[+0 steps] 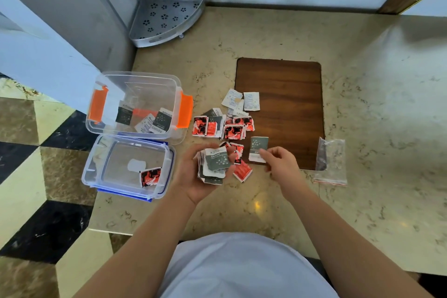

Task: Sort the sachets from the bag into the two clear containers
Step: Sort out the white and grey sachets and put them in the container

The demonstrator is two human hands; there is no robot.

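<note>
My left hand [193, 176], palm up, is shut on a stack of grey-green sachets [215, 163]. My right hand [278, 161] pinches another grey-green sachet [258, 149] by its lower edge, just right of the stack. A pile of red-and-black sachets [225, 127] and some white ones [242, 100] lie on the counter beyond my hands. The clear container with orange clips [179, 84] at the left holds a few dark and white sachets. Nearer to me, the clear container with blue clips [87, 176] holds one red sachet [150, 176].
An empty clear zip bag [330, 161] lies right of my right hand. A brown wooden board [280, 80] sits under part of the pile. A metal corner shelf [167, 17] stands at the back left. The counter edge drops to a tiled floor [36, 201] at the left.
</note>
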